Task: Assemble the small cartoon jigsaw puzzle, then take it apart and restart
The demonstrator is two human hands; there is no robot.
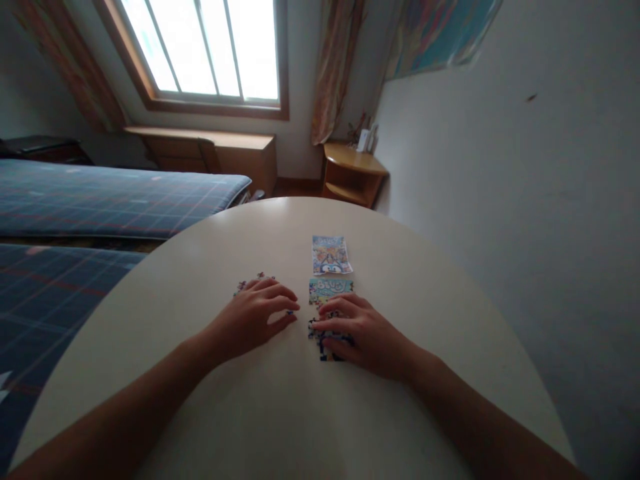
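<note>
A partly joined jigsaw puzzle (330, 288) lies on the round table, its top strip lettered "BLUEY" and its lower part dark blue. My right hand (357, 330) rests over its middle and right side, fingers spread and touching the pieces, hiding much of it. Just left of the puzzle, my left hand (263, 308) pinches a small bluish puzzle piece (290, 313) between thumb and fingers. Loose puzzle pieces (241, 287) lie behind that hand, partly covered by it. Beyond the puzzle is a printed picture sheet (330, 255) with similar artwork.
The cream round table (250, 413) fills the foreground. A bed with a plaid blue mattress (125, 200) stands at the left, and a white wall (500, 200) runs along the right. Behind the table are a wooden desk (245, 140) and a corner shelf (355, 160).
</note>
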